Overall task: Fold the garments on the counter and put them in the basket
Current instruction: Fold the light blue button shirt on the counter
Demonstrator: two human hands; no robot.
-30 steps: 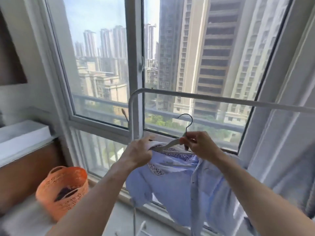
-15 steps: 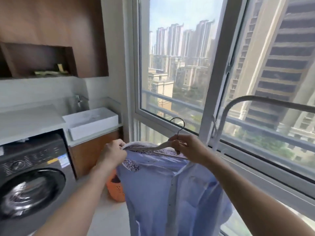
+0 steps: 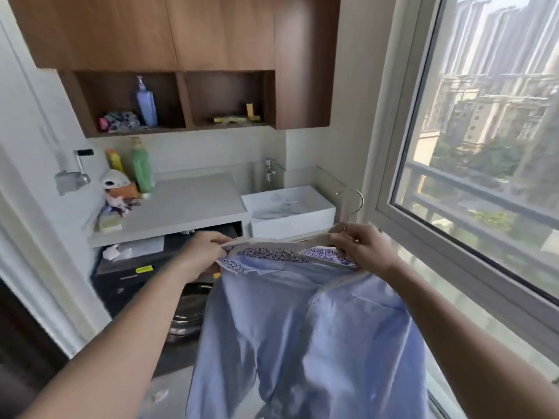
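Observation:
A light blue shirt (image 3: 302,334) with a floral-lined collar hangs on a pale hanger (image 3: 281,242) in front of me. My left hand (image 3: 202,252) pinches the hanger's left end and the collar. My right hand (image 3: 363,246) grips the hanger just under its metal hook (image 3: 352,204). The grey counter (image 3: 187,204) lies behind, above a dark washing machine (image 3: 145,285). The basket is out of sight.
A white sink (image 3: 290,213) with a tap stands right of the counter. Bottles and clutter (image 3: 127,179) crowd the counter's left end. Wooden cabinets with open shelves (image 3: 169,101) hang above. A large window (image 3: 484,146) runs along the right.
My view has swung left from the window and drying rack to the counter and cabinets. Both hands still carry the shirt on its hanger. The orange basket has dropped out of sight behind the shirt.

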